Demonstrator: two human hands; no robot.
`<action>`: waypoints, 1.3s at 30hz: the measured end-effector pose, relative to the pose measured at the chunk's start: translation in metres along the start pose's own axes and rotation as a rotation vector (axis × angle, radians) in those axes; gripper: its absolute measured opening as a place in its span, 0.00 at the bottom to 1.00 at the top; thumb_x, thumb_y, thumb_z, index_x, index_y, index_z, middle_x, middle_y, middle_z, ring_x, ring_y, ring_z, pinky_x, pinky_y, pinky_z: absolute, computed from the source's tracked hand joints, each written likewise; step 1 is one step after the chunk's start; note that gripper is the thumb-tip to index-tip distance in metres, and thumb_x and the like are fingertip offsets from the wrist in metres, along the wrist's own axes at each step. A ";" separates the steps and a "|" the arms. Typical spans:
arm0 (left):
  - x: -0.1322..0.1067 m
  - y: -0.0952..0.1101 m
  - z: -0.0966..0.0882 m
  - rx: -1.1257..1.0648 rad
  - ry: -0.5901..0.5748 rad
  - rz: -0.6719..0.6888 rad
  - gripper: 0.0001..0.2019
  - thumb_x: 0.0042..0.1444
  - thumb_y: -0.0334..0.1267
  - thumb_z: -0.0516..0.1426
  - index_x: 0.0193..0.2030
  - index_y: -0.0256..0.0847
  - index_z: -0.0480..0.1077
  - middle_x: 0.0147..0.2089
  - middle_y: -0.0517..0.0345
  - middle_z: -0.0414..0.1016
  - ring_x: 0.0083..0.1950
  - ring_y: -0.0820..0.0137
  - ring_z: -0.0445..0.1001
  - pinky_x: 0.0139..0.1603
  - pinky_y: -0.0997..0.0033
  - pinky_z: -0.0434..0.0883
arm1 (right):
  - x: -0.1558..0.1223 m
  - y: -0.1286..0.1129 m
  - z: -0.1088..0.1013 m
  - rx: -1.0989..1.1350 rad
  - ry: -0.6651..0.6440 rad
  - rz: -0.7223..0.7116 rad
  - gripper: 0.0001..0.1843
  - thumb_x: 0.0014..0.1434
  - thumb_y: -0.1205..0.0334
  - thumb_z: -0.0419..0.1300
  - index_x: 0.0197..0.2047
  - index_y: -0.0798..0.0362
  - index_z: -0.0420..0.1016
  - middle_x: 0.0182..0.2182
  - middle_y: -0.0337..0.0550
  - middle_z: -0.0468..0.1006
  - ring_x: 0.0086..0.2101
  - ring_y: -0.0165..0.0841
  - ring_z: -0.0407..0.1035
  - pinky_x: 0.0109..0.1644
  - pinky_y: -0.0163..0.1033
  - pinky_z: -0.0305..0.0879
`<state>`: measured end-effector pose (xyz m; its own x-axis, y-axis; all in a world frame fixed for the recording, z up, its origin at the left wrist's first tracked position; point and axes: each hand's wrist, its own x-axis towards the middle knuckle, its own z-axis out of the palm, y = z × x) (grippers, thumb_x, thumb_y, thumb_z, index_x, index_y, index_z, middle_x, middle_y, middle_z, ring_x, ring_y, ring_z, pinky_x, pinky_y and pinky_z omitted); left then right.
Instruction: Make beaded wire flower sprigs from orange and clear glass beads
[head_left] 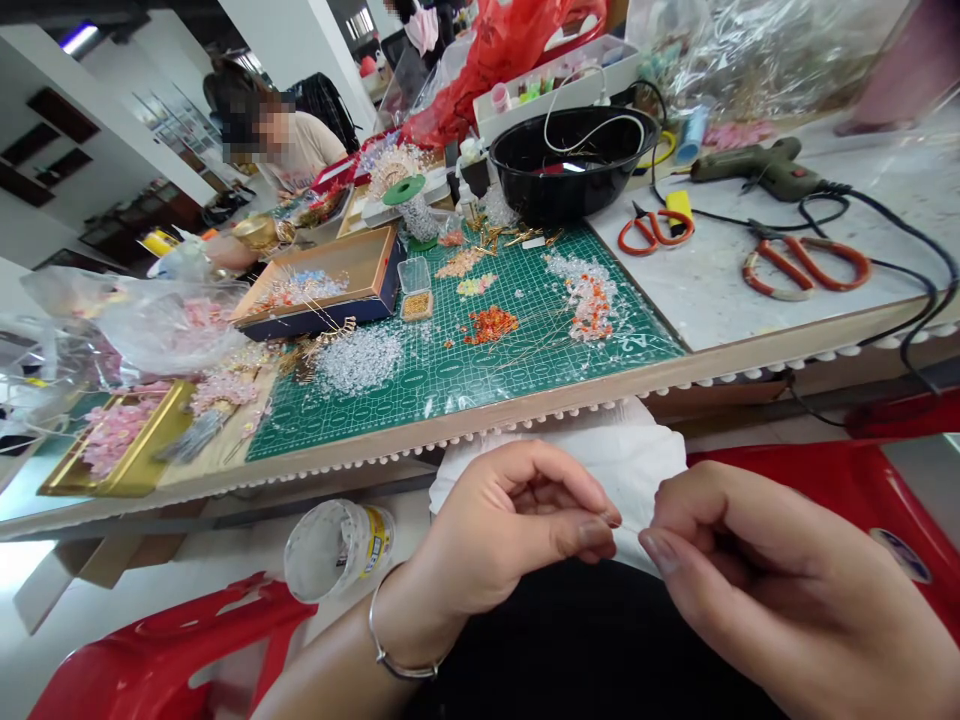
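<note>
My left hand [517, 525] and my right hand [757, 580] are close together above my lap, in front of the table edge. Thumb and forefinger are pinched on each hand, with a narrow gap between the two sets of fingertips. Whatever they hold is too small to make out. Beyond them a green cutting mat [450, 370] carries clear beads [360, 358], orange beads [491, 325] and a mixed pile of clear and orange pieces [591, 305]. Thin gold wires [536, 340] lie between the piles. A white cloth [637, 450] hangs behind my fingers.
Red-handled scissors [806, 265], small snips [655, 232], a glue gun [765, 170] and a black basin [570, 165] stand at the right. A shallow box [322, 285] and gold tray [142, 440] lie left. Below are a white bucket [337, 550] and red stool [180, 650]. Another person [307, 145] sits across.
</note>
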<state>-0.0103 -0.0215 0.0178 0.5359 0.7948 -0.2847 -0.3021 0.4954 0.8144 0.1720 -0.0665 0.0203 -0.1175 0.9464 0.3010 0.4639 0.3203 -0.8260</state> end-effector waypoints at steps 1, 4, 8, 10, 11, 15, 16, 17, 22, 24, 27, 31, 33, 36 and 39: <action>0.000 0.000 0.000 0.001 -0.002 -0.002 0.11 0.45 0.30 0.73 0.32 0.36 0.76 0.32 0.58 0.80 0.30 0.75 0.78 0.32 0.76 0.75 | 0.000 0.000 0.000 -0.005 0.002 0.000 0.12 0.61 0.65 0.55 0.25 0.47 0.66 0.16 0.30 0.61 0.15 0.25 0.57 0.15 0.27 0.56; 0.001 -0.001 -0.001 -0.007 -0.009 0.003 0.11 0.45 0.30 0.73 0.32 0.36 0.76 0.32 0.57 0.79 0.29 0.75 0.77 0.32 0.77 0.74 | 0.000 0.001 0.002 -0.035 -0.006 0.002 0.11 0.61 0.65 0.56 0.26 0.48 0.67 0.16 0.31 0.63 0.15 0.25 0.58 0.15 0.27 0.57; 0.002 -0.003 -0.002 -0.020 -0.013 0.006 0.11 0.46 0.30 0.73 0.33 0.36 0.76 0.32 0.57 0.79 0.29 0.75 0.77 0.32 0.77 0.74 | -0.001 0.002 0.003 -0.055 0.020 -0.023 0.11 0.60 0.66 0.56 0.26 0.48 0.67 0.15 0.31 0.64 0.14 0.24 0.58 0.15 0.28 0.56; 0.002 -0.003 -0.002 -0.008 -0.012 -0.003 0.11 0.45 0.30 0.73 0.33 0.36 0.76 0.32 0.57 0.79 0.30 0.75 0.77 0.32 0.77 0.74 | -0.001 0.001 0.003 -0.062 0.035 -0.037 0.11 0.60 0.66 0.56 0.26 0.48 0.67 0.15 0.31 0.64 0.14 0.24 0.57 0.15 0.28 0.55; 0.002 -0.002 -0.002 0.008 -0.009 -0.008 0.11 0.45 0.30 0.73 0.32 0.37 0.76 0.32 0.58 0.79 0.30 0.75 0.77 0.33 0.77 0.74 | -0.001 0.002 0.003 -0.066 0.030 -0.044 0.11 0.60 0.67 0.56 0.26 0.48 0.67 0.15 0.31 0.64 0.14 0.24 0.57 0.15 0.28 0.54; 0.001 0.002 -0.001 0.169 0.035 0.033 0.12 0.45 0.31 0.73 0.34 0.39 0.77 0.32 0.60 0.79 0.33 0.75 0.76 0.35 0.78 0.72 | 0.002 0.008 0.004 -0.055 -0.074 -0.042 0.11 0.64 0.65 0.55 0.29 0.48 0.70 0.18 0.33 0.69 0.17 0.26 0.63 0.19 0.29 0.60; 0.001 0.003 -0.001 0.245 0.054 0.067 0.11 0.47 0.32 0.72 0.35 0.40 0.77 0.33 0.59 0.79 0.33 0.75 0.76 0.36 0.77 0.71 | 0.003 0.010 0.005 -0.034 -0.104 -0.017 0.11 0.66 0.64 0.55 0.30 0.48 0.70 0.19 0.33 0.71 0.18 0.26 0.65 0.21 0.28 0.63; 0.002 0.005 -0.002 0.336 0.070 0.107 0.09 0.49 0.33 0.71 0.36 0.41 0.77 0.33 0.59 0.79 0.34 0.74 0.75 0.36 0.76 0.71 | 0.004 0.013 0.006 -0.005 -0.123 0.021 0.11 0.67 0.62 0.55 0.32 0.48 0.71 0.21 0.34 0.73 0.20 0.27 0.67 0.22 0.28 0.65; 0.013 0.016 -0.011 0.820 0.083 0.252 0.06 0.54 0.39 0.68 0.32 0.42 0.78 0.31 0.57 0.78 0.34 0.70 0.73 0.37 0.71 0.68 | 0.015 0.023 0.009 0.169 -0.222 0.215 0.12 0.68 0.56 0.52 0.40 0.48 0.76 0.27 0.40 0.79 0.26 0.32 0.74 0.24 0.30 0.67; 0.019 0.025 -0.013 0.925 0.029 0.207 0.08 0.54 0.41 0.68 0.31 0.41 0.77 0.29 0.58 0.77 0.31 0.72 0.71 0.34 0.72 0.66 | 0.020 0.027 0.009 0.226 -0.266 0.267 0.12 0.67 0.55 0.53 0.37 0.48 0.76 0.22 0.37 0.74 0.22 0.31 0.69 0.22 0.30 0.64; 0.035 0.046 -0.017 1.042 -0.211 0.122 0.07 0.57 0.40 0.66 0.32 0.40 0.78 0.31 0.58 0.80 0.33 0.72 0.73 0.35 0.74 0.67 | 0.027 0.036 0.008 0.278 -0.302 0.321 0.10 0.64 0.57 0.57 0.32 0.49 0.74 0.18 0.31 0.62 0.19 0.28 0.60 0.20 0.30 0.60; 0.084 0.085 -0.036 1.269 -0.199 0.201 0.06 0.63 0.38 0.60 0.38 0.43 0.79 0.38 0.58 0.83 0.39 0.71 0.78 0.41 0.72 0.72 | 0.028 0.050 0.008 0.203 -0.307 0.286 0.09 0.65 0.62 0.54 0.32 0.48 0.70 0.21 0.34 0.67 0.22 0.29 0.64 0.23 0.29 0.64; 0.122 0.101 -0.053 1.524 0.092 0.333 0.10 0.66 0.39 0.55 0.43 0.44 0.78 0.40 0.57 0.83 0.37 0.69 0.78 0.38 0.70 0.72 | 0.027 0.055 0.009 0.144 -0.285 0.229 0.09 0.64 0.64 0.53 0.33 0.48 0.70 0.23 0.36 0.72 0.23 0.30 0.68 0.25 0.30 0.67; 0.180 0.113 -0.078 1.812 0.162 0.408 0.11 0.64 0.34 0.55 0.44 0.42 0.79 0.48 0.52 0.82 0.48 0.62 0.78 0.48 0.61 0.73 | 0.030 0.058 0.010 0.096 -0.291 0.166 0.07 0.61 0.67 0.53 0.34 0.47 0.70 0.23 0.36 0.74 0.23 0.31 0.70 0.26 0.30 0.68; 0.216 0.111 -0.090 1.900 0.088 0.397 0.10 0.62 0.32 0.56 0.39 0.41 0.80 0.45 0.51 0.82 0.49 0.59 0.77 0.52 0.57 0.71 | 0.035 0.062 0.010 0.086 -0.336 0.164 0.08 0.60 0.69 0.53 0.32 0.47 0.67 0.21 0.34 0.71 0.21 0.29 0.67 0.24 0.29 0.65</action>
<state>0.0008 0.2368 0.0008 0.6098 0.7907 0.0533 0.7673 -0.6059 0.2103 0.1879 -0.0127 -0.0256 -0.3353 0.9421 0.0004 0.4263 0.1521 -0.8917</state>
